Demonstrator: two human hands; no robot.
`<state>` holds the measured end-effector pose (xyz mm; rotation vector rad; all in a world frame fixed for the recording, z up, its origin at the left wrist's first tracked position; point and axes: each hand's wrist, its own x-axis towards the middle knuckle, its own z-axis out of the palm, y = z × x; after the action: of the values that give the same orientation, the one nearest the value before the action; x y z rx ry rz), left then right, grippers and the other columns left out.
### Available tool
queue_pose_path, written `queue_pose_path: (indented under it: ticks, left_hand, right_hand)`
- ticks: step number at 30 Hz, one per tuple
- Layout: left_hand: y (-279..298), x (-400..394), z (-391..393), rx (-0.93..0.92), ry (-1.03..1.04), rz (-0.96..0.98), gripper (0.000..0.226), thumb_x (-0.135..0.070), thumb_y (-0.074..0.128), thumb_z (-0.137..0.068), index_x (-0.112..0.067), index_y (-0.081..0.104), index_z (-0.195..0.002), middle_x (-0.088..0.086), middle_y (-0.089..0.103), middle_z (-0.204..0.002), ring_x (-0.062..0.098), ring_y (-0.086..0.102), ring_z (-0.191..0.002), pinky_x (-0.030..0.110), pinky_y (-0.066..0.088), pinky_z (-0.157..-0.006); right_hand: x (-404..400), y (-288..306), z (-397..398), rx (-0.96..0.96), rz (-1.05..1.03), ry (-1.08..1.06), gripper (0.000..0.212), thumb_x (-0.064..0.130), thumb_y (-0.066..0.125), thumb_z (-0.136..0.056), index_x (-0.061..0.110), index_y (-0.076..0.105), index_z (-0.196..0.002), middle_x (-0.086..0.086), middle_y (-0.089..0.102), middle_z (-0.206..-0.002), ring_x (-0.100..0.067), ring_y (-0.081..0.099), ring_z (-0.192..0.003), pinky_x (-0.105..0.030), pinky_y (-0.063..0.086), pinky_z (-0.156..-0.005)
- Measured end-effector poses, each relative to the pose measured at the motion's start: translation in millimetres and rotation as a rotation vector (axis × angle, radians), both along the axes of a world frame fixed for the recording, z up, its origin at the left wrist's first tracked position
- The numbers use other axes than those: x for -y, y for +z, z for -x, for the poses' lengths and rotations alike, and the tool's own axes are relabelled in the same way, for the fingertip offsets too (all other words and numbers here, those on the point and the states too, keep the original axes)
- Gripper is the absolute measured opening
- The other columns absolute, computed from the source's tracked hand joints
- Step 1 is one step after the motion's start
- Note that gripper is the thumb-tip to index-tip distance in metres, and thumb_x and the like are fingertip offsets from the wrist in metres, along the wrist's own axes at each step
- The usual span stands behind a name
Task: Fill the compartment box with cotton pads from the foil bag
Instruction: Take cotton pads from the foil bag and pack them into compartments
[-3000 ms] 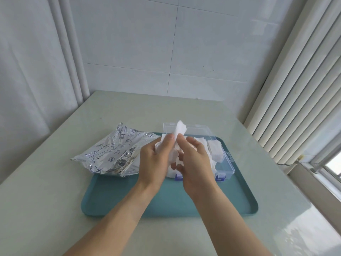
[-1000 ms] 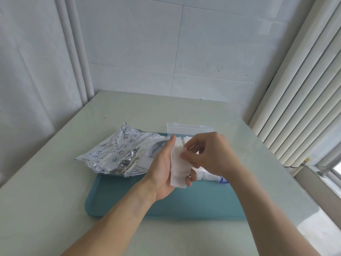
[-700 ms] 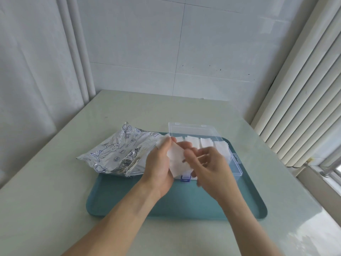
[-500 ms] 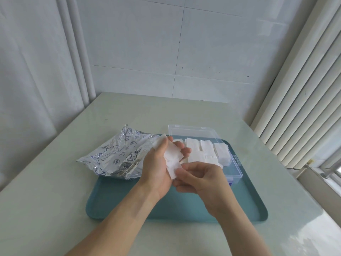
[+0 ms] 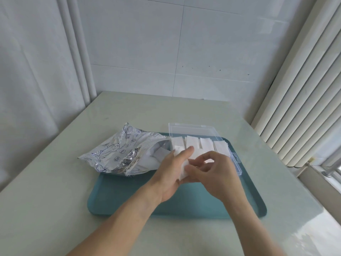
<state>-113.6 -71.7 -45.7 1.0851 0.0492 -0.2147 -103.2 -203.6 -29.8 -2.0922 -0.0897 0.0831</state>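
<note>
With the left hand cradling a small stack of cotton pads just near the compartment box, the right hand should pinch off one squarely before tucking it in.

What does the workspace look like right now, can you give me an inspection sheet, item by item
Surface: pale table bearing a teal tray.
Job's things: foil bag open, lying partly on the tray; compartment box, lid open, cotton pads standing in its back row.
Clutter: nothing seen.
Hands: left hand holds a small stack of pads; right hand pinches at that stack.
Cables: nothing seen.
Surroundings: tiled wall, curtain left, blinds right.
</note>
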Motion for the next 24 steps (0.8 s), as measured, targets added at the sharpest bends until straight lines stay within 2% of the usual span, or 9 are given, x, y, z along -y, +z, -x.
queue_pose_path:
  ticks: [2, 4, 7, 9, 12, 15, 20, 22, 24]
  left_hand:
    - [-1, 1, -1, 0.017, 0.012, -0.078, 0.037, -0.025, 0.052, -0.101, 0.009, 0.053, -0.117, 0.017, 0.074, -0.094, 0.024, 0.07, -0.076, 0.036, 0.058, -0.066]
    - [0, 2, 0, 0.033, -0.002, -0.096, 0.024, -0.019, 0.052, -0.101, 0.004, 0.058, -0.105, 0.017, 0.072, -0.085, 0.024, 0.067, -0.065, 0.035, 0.056, -0.057]
    - [4, 2, 4, -0.02, -0.118, -0.095, 0.014, -0.018, 0.062, -0.09, -0.006, 0.06, -0.096, 0.015, 0.062, -0.077, 0.03, 0.057, -0.061, 0.031, 0.048, -0.047]
    - [4, 7, 8, -0.04, -0.269, -0.107, 0.022, -0.018, 0.064, -0.081, -0.007, 0.064, -0.101, 0.017, 0.058, -0.085, 0.034, 0.055, -0.075, 0.033, 0.05, -0.054]
    - [-1, 20, 10, -0.016, -0.31, -0.076, 0.032, -0.009, 0.06, -0.076, -0.008, 0.065, -0.107, 0.016, 0.058, -0.098, 0.028, 0.061, -0.085, 0.031, 0.049, -0.066]
    - [1, 21, 9, -0.005, -0.318, -0.029, 0.034, -0.012, 0.063, -0.078, -0.012, 0.063, -0.111, 0.014, 0.059, -0.102, 0.024, 0.059, -0.088, 0.032, 0.043, -0.067]
    - [3, 34, 12, -0.011, -0.367, -0.061, 0.016, -0.006, 0.06, -0.086, -0.013, 0.071, -0.095, 0.006, 0.065, -0.089, 0.019, 0.063, -0.083, 0.027, 0.047, -0.069]
    - [1, 43, 13, -0.012, -0.376, -0.095, 0.019, -0.001, 0.06, -0.089, -0.005, 0.067, -0.107, 0.009, 0.065, -0.097, 0.023, 0.063, -0.09, 0.029, 0.05, -0.076]
    - [-3, 51, 12, -0.052, -0.317, -0.061, 0.036, 0.002, 0.067, -0.08, -0.005, 0.057, -0.114, 0.014, 0.061, -0.101, 0.028, 0.062, -0.085, 0.035, 0.054, -0.076]
  right_hand:
    - [1, 0, -1, 0.109, 0.137, -0.025, 0.028, 0.041, 0.083, -0.076, 0.023, 0.063, -0.084, 0.007, 0.07, -0.063, -0.001, 0.063, -0.055, -0.017, 0.039, -0.048]
    - [9, 3, -2, 0.255, 0.196, 0.006, 0.036, 0.044, 0.084, -0.072, 0.028, 0.062, -0.095, 0.01, 0.064, -0.073, 0.004, 0.059, -0.066, -0.012, 0.038, -0.054]
    - [20, 15, -4, 0.362, 0.347, 0.351, 0.092, 0.047, 0.093, -0.058, 0.04, 0.047, -0.138, 0.018, 0.046, -0.129, 0.005, 0.042, -0.116, -0.013, 0.037, -0.089]
    - [23, 21, -5, 0.359, 0.563, 0.52, 0.115, 0.053, 0.093, -0.054, 0.039, 0.033, -0.151, 0.02, 0.031, -0.147, -0.002, 0.027, -0.133, -0.02, 0.032, -0.105]
    - [27, 25, -5, 0.406, 0.759, 0.536, 0.087, 0.055, 0.088, -0.06, 0.038, 0.05, -0.137, 0.021, 0.047, -0.135, -0.006, 0.039, -0.125, -0.024, 0.035, -0.098]
    - [38, 23, -1, 0.441, 0.696, 0.505, 0.064, 0.048, 0.083, -0.067, 0.038, 0.059, -0.126, 0.023, 0.05, -0.127, -0.005, 0.045, -0.118, -0.02, 0.036, -0.089]
    - [58, 19, 0, 0.346, 0.631, 0.624, 0.1, 0.049, 0.084, -0.068, 0.042, 0.029, -0.151, 0.025, 0.029, -0.14, 0.0, 0.032, -0.129, -0.013, 0.031, -0.096]
    - [66, 17, -1, 0.324, 0.592, 0.616, 0.112, 0.052, 0.086, -0.067, 0.042, 0.016, -0.154, 0.025, 0.028, -0.139, -0.001, 0.036, -0.128, -0.014, 0.035, -0.097]
    - [76, 17, -5, 0.289, 0.498, 0.521, 0.13, 0.045, 0.089, -0.067, 0.044, -0.008, -0.154, 0.022, 0.024, -0.139, -0.002, 0.039, -0.126, -0.018, 0.04, -0.099]
